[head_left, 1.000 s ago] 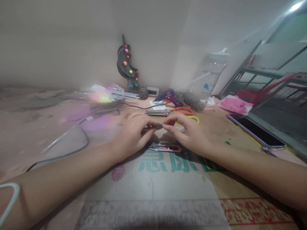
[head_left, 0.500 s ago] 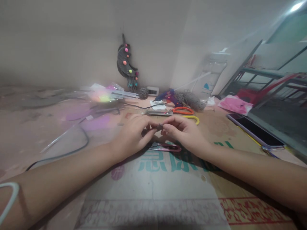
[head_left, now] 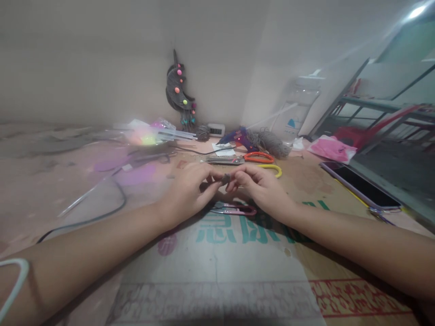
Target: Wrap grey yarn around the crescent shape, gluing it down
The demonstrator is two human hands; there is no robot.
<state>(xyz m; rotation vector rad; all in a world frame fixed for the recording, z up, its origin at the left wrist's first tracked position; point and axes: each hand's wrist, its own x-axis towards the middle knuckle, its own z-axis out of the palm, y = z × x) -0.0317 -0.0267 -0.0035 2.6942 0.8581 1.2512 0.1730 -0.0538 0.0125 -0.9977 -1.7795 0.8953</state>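
My left hand (head_left: pixel 188 190) and my right hand (head_left: pixel 260 188) meet fingertip to fingertip over the flattened cardboard (head_left: pixel 217 258). Together they pinch a small dark grey piece (head_left: pixel 225 178), too small to name. Both hands have their fingers curled in a pinch. Pink thread snips (head_left: pixel 234 209) lie on the cardboard just under the hands. Orange-handled scissors (head_left: pixel 253 157) and a yellow-handled tool (head_left: pixel 272 168) lie right behind my right hand.
A blue glue gun (head_left: pixel 238 136) and a bundle of grey yarn (head_left: pixel 270 141) sit at the back. A phone (head_left: pixel 360 183) lies at the right, a black cable (head_left: pixel 102 213) at the left. A grey moon ornament (head_left: pixel 178 93) leans on the wall beside a clear bottle (head_left: pixel 297 108).
My right hand has slid a little left and closer to my left hand, its fingers curling tighter on the small piece. The left hand stays where it was.
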